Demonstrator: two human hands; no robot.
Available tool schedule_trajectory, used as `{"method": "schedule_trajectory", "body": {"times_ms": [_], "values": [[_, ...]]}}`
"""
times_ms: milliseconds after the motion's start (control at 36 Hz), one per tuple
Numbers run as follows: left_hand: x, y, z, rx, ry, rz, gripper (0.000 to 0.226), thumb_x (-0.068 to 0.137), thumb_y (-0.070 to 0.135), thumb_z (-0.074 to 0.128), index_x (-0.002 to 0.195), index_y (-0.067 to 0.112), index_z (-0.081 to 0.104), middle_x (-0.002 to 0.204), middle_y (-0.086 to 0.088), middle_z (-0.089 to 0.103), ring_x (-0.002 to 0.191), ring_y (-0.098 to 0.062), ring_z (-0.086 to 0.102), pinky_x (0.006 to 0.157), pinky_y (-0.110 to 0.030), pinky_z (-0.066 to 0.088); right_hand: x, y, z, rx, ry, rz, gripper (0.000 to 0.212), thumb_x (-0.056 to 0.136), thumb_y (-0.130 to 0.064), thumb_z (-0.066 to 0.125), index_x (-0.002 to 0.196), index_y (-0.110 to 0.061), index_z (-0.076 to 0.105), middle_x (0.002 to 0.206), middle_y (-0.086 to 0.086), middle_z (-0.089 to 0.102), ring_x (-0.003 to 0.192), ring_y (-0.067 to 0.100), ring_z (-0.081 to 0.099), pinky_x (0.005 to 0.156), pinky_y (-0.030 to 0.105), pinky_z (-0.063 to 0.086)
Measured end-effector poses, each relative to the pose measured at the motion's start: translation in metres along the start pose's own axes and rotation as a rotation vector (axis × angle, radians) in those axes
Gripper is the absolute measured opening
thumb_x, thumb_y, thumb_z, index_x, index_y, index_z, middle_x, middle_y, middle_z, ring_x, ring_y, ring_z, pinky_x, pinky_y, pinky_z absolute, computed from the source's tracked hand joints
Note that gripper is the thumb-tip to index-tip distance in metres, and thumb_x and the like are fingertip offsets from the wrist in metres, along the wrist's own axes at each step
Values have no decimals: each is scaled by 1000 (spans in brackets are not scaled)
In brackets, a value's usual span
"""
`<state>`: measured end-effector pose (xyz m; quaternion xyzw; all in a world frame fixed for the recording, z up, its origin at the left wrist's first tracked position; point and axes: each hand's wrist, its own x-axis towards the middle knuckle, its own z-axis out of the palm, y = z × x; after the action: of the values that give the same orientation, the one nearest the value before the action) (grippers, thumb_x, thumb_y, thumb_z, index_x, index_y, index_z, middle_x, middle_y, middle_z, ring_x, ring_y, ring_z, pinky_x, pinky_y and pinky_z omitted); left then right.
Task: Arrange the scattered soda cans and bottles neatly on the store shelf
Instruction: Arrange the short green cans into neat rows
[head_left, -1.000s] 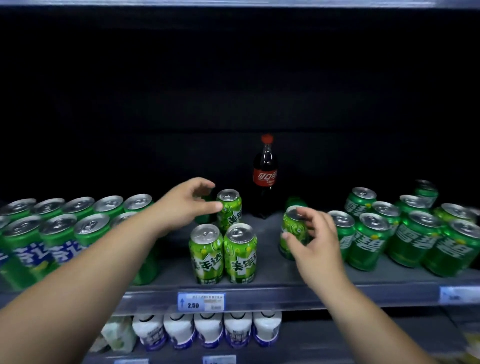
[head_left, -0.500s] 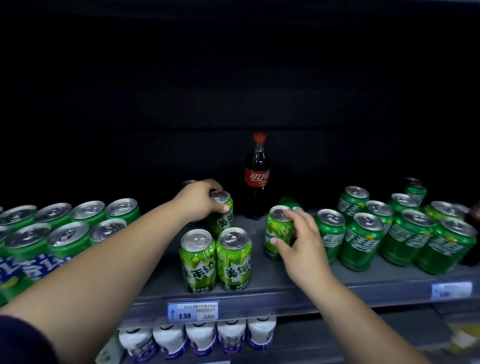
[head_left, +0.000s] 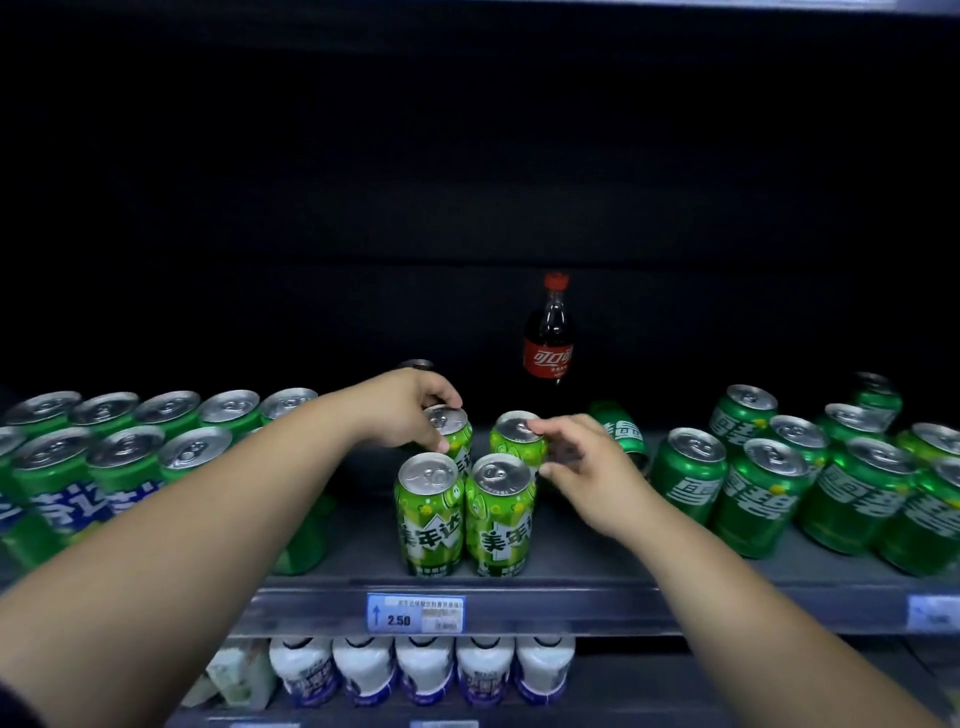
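Both hands, left (head_left: 410, 410) and right (head_left: 587, 467), grip rear light-green cans (head_left: 452, 431) behind the shelf edge (head_left: 571, 603).

behind left hand (head_left: 410, 410): dark can (head_left: 414, 364), only its rim shows | right of right hand's fingers (head_left: 558, 434): tipped green can (head_left: 621, 434), base hidden | right price tag (head_left: 935, 613): blurred, edge-cut

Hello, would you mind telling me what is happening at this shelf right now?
A person is tidying soda on a store shelf. The left hand grips the top of one light green can, and the right hand holds another light green can beside it, both just behind two front cans of the same kind. A cola bottle stands further back, and one dark green can lies tipped over behind the right hand.
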<state>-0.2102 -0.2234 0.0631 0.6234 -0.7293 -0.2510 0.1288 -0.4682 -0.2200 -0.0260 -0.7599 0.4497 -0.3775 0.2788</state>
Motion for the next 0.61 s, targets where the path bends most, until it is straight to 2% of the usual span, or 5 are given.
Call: {"method": "schedule_trajectory", "body": {"times_ms": [111,250,389,528,611], "values": [[-3,0,4,0,50,-7,57,75,19,83,127,28,60,126,6,60,111,-14,58,97,-30,47,14,-3,5,-32,25,4,44,84,-14,77,104,-46,55,119,-27,48,110,12,59,98,40,51],[-11,-4,8,-68,103,-24,53,79,23,80,128,29,60,118,10,58,107,-10,56,89,-22,42,30,-5,7,133,-4,97,21,81,-35,73,93,-43,58,110,-12,65,106,14,63,97,44,51],[-14,-13,11,-216,164,-59,35,84,32,75,117,29,66,105,4,69,95,-13,66,87,-31,54,37,-5,6,286,-17,133,24,92,-18,69,81,-40,65,93,-3,67,75,14,58,74,44,51],[-18,-12,13,-243,159,-81,33,89,26,70,121,28,64,103,2,68,98,-18,67,87,-32,53,39,-8,5,454,-78,203,44,91,-10,70,121,-37,54,106,0,61,76,11,60,67,33,48],[-19,-7,12,-250,127,-90,38,89,23,69,126,26,61,106,4,68,99,-16,67,90,-33,53,38,-10,4,461,-138,245,34,91,-17,70,120,-34,61,110,-3,67,88,11,65,75,28,51]]}}
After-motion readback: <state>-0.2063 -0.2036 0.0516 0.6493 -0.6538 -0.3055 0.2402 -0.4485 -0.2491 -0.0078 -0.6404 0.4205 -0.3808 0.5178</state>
